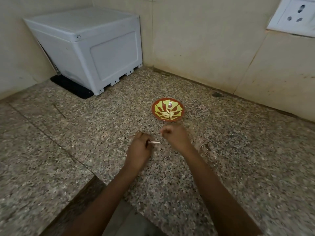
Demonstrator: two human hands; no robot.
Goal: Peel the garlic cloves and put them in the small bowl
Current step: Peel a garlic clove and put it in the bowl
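A small red and yellow-green bowl [179, 106] stands on the speckled granite counter [85, 133], with several peeled garlic cloves [167, 114] lying in it. Just in front of the bowl, my left hand [139, 150] pinches a pale garlic clove [154, 142] that sticks out to the right of its fingers. My right hand [175, 136] hovers beside it with curled fingers, a little blurred; whether it holds a bit of peel I cannot tell.
A white plastic box [88, 48] on a black mat [71, 86] stands in the far left corner. Tiled walls close the back and right, with a wall socket [296, 14] at the upper right. The counter's front edge runs near my forearms.
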